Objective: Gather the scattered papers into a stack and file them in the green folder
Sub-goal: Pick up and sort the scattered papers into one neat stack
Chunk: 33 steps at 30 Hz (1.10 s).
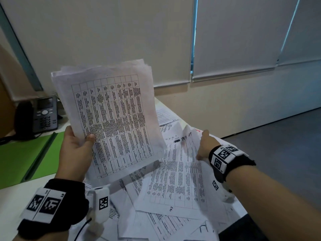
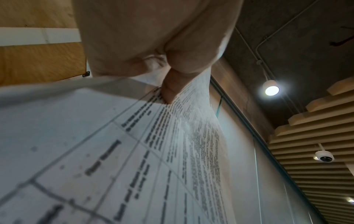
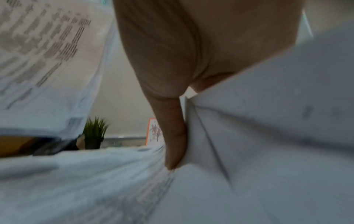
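Observation:
My left hand [image 1: 78, 150] holds a stack of printed papers [image 1: 112, 115] upright above the table, thumb on the front sheet. In the left wrist view the thumb [image 2: 170, 91] presses on that stack [image 2: 114, 151]. My right hand [image 1: 204, 145] reaches over the scattered papers [image 1: 156, 223] and pinches the far edge of a table-printed sheet [image 1: 177, 176], which lifts at that edge. The right wrist view shows the right hand [image 3: 172, 60] with its thumb against the raised sheet [image 3: 268, 136]. The green folder [image 1: 26, 157] lies open on the left of the table.
A desk phone [image 1: 44, 115] stands behind the folder at the back left. More printed sheets [image 1: 165, 115] lie toward the table's far edge. A small potted plant [image 3: 94, 133] stands at the back. The floor [image 1: 278, 145] drops away on the right.

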Tool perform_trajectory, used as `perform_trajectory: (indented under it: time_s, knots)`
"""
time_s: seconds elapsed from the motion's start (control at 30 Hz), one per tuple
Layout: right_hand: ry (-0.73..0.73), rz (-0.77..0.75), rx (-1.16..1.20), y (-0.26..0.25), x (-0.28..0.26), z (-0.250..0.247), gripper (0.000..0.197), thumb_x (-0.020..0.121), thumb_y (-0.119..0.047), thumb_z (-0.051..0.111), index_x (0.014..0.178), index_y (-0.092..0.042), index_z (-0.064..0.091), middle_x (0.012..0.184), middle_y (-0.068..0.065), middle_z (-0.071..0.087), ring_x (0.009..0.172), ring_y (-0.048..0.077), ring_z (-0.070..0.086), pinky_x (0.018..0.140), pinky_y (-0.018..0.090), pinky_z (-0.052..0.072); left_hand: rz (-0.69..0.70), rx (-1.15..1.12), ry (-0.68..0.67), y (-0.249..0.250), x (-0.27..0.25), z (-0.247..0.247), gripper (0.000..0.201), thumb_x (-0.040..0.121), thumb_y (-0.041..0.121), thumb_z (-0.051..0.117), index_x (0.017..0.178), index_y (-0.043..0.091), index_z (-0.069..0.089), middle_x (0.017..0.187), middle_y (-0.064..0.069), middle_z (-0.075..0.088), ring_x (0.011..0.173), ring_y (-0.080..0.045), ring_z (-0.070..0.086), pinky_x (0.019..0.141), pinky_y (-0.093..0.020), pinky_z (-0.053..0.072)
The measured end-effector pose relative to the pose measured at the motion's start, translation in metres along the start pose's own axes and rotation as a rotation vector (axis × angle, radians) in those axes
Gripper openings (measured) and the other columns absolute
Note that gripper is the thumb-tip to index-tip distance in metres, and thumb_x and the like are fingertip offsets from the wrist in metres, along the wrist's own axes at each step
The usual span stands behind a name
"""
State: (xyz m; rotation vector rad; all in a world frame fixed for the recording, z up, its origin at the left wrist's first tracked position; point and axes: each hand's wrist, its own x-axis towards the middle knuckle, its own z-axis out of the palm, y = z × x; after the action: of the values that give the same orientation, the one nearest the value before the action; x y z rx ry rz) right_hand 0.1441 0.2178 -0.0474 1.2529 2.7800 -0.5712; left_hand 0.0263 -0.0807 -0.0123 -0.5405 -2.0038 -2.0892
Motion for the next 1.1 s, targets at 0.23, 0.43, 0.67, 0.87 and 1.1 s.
perform_trajectory:
  time_s: [0.23, 0.43, 0.67, 0.87, 1.1]
  knots:
    - [0.174, -0.128, 0.484, 0.006, 0.004, -0.008, 0.023, 0.089, -0.007, 0.053, 0.11, -0.003, 0.061, 0.109, 0.015, 0.066, 0.105, 0.035, 0.06, 0.094, 0.047, 0.049, 0.002, 0.058, 0.081, -0.001, 0.004, -0.02, 0.04, 0.093, 0.001, 0.049, 0.129, 0.016, 0.041, 0.116, -0.001, 0.056, 0.106, -0.019, 0.054, 0.099, -0.039, 0.04]
    - [0.348, -0.176, 0.834, 0.001, -0.008, -0.025, 0.026, 0.09, -0.007, 0.051, 0.113, -0.016, 0.061, 0.102, 0.003, 0.062, 0.098, 0.024, 0.057, 0.09, 0.038, 0.048, 0.003, 0.1, 0.149, -0.008, 0.01, -0.045, 0.044, 0.094, 0.004, 0.049, 0.134, 0.018, 0.04, 0.118, 0.001, 0.055, 0.11, -0.02, 0.053, 0.101, -0.041, 0.038]
    - [0.498, -0.215, 0.973, -0.002, -0.014, -0.027, 0.03, 0.095, -0.011, 0.051, 0.125, -0.013, 0.055, 0.114, 0.006, 0.061, 0.101, 0.021, 0.056, 0.088, 0.029, 0.042, -0.04, 0.15, 0.196, -0.021, 0.009, -0.068, 0.044, 0.092, 0.006, 0.051, 0.131, 0.025, 0.042, 0.123, 0.001, 0.056, 0.115, -0.021, 0.053, 0.105, -0.048, 0.037]
    - [0.583, -0.267, 1.195, -0.015, -0.018, -0.034, 0.031, 0.094, -0.011, 0.053, 0.124, -0.01, 0.055, 0.114, 0.0, 0.061, 0.104, 0.016, 0.057, 0.09, 0.024, 0.04, -0.013, 0.183, 0.345, -0.022, 0.016, -0.095, 0.035, 0.087, 0.011, 0.05, 0.116, 0.03, 0.045, 0.113, 0.003, 0.056, 0.105, -0.024, 0.057, 0.098, -0.055, 0.043]
    - [0.551, -0.282, 1.423, -0.028, -0.015, -0.038, 0.03, 0.094, -0.011, 0.054, 0.123, -0.015, 0.057, 0.113, -0.001, 0.065, 0.103, 0.016, 0.062, 0.092, 0.031, 0.05, -0.007, 0.167, 0.529, -0.027, 0.016, -0.126, 0.034, 0.081, 0.022, 0.047, 0.111, 0.039, 0.047, 0.114, 0.005, 0.055, 0.11, -0.027, 0.057, 0.1, -0.054, 0.042]
